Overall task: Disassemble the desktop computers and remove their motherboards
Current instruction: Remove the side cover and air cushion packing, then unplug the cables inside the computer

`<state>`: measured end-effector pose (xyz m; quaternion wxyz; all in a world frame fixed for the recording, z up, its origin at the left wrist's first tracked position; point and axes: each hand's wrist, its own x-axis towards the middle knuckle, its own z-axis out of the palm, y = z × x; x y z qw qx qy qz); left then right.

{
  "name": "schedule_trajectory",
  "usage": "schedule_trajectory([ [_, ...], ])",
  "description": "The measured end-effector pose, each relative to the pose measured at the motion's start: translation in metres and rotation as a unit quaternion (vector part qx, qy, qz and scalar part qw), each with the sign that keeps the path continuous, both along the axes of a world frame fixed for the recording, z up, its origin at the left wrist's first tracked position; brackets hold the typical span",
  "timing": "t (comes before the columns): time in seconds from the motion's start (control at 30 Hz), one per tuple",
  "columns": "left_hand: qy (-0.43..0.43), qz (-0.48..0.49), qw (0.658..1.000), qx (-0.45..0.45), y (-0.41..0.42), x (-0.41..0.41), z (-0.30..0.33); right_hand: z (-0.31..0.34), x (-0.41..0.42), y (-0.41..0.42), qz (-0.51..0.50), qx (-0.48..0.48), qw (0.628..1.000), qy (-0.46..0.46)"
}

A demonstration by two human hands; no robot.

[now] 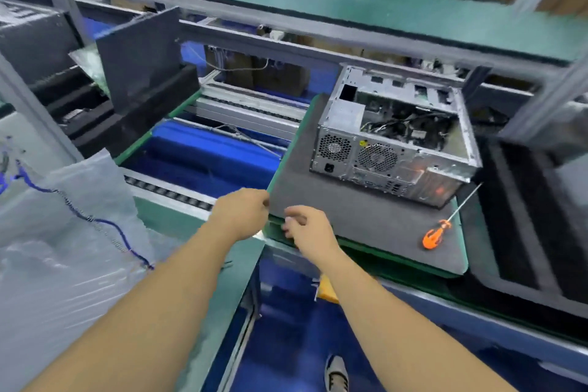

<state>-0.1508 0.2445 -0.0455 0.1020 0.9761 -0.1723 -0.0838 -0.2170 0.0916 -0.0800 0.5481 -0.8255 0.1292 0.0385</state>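
While both hands sit at the near left corner of the grey-topped pallet (366,219), I judge the disassembly itself not yet begun: this looks like positioning the work, drawing or steadying the pallet on the conveyor line. My left hand (243,213) curls its fingers over the pallet's corner edge and grips it. My right hand (307,226) hovers just beside, fingers loosely bent at the front edge; whether it pinches the edge or merely touches it I cannot tell, as the frame is soft there.

On the far right part of the pallet lies the desktop computer (394,137), on its side with the side panel already off. Its shell is bare sheet steel, dull silver, boxy, with two round honeycomb fan grilles and a power socket facing me. Inside I see a tangle of black cables; the motherboard beneath them is not clearly visible.

Near the pallet's front right corner lies a screwdriver (445,223), thin steel shaft, translucent orange handle, well apart from both hands.

The pallet top looks like matte foam or rubber mat, with a green rim. To the left, crinkled clear plastic sheeting (63,232) drapes with a blue cord.

Next, I reckon, a hand must cross to the screwdriver, then clear cables before any board screws.
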Motion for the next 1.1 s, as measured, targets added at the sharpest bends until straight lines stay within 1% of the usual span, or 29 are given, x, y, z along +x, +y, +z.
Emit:
schedule_trajectory([
  [0.1, -0.018, -0.028, 0.999, -0.035, -0.069, 0.020, 0.015, 0.027, 0.015, -0.083, -0.042, -0.124, 0.990, -0.047],
  [0.17, -0.045, -0.046, 0.995, -0.074, -0.116, 0.035, 0.024, 0.046, 0.027, -0.135, -0.071, -0.179, 0.977, -0.093],
  [0.23, -0.072, -0.051, 0.990, -0.114, -0.162, 0.051, 0.034, 0.064, 0.041, -0.186, -0.109, -0.234, 0.956, -0.141],
  [0.33, -0.109, -0.063, 0.980, -0.152, -0.222, 0.084, 0.048, 0.085, 0.067, -0.259, -0.156, -0.307, 0.925, -0.159],
  [0.4, -0.135, -0.086, 0.977, -0.144, -0.256, 0.109, 0.055, 0.092, 0.087, -0.301, -0.163, -0.343, 0.914, -0.145],
  [0.43, -0.147, -0.099, 0.976, -0.127, -0.271, 0.122, 0.058, 0.092, 0.097, -0.319, -0.163, -0.380, 0.903, -0.121],
  [0.5, -0.167, -0.124, 0.975, -0.084, -0.295, 0.144, 0.058, 0.088, 0.113, -0.347, -0.167, -0.460, 0.870, -0.052],
  [0.53, -0.172, -0.130, 0.974, -0.065, -0.303, 0.155, 0.056, 0.085, 0.119, -0.359, -0.166, -0.484, 0.859, -0.016],
  [0.6, -0.164, -0.125, 0.977, -0.045, -0.310, 0.174, 0.048, 0.075, 0.130, -0.377, -0.150, -0.498, 0.853, 0.044],
  [0.63, -0.161, -0.118, 0.979, -0.040, -0.312, 0.182, 0.043, 0.069, 0.135, -0.384, -0.144, -0.483, 0.861, 0.068],
  [0.7, -0.159, -0.097, 0.982, -0.031, -0.311, 0.197, 0.030, 0.060, 0.144, -0.393, -0.153, -0.413, 0.892, 0.102],
  [0.77, -0.155, -0.076, 0.985, -0.015, -0.311, 0.206, 0.020, 0.058, 0.150, -0.396, -0.178, -0.379, 0.901, 0.110],
  [0.8, -0.151, -0.076, 0.986, 0.002, -0.311, 0.209, 0.017, 0.057, 0.151, -0.396, -0.182, -0.387, 0.897, 0.116],
  [0.87, -0.142, -0.084, 0.986, 0.025, -0.314, 0.212, 0.013, 0.057, 0.153, -0.396, -0.174, -0.427, 0.876, 0.143],
  [0.97, -0.126, -0.080, 0.989, 0.002, -0.314, 0.212, 0.017, 0.062, 0.149, -0.391, -0.153, -0.478, 0.848, 0.170],
  [1.03, -0.117, -0.081, 0.990, -0.022, -0.309, 0.208, 0.020, 0.062, 0.142, -0.387, -0.161, -0.477, 0.847, 0.168],
  [1.1, -0.121, -0.093, 0.988, -0.011, -0.303, 0.200, 0.017, 0.057, 0.131, -0.380, -0.175, -0.473, 0.850, 0.155],
])
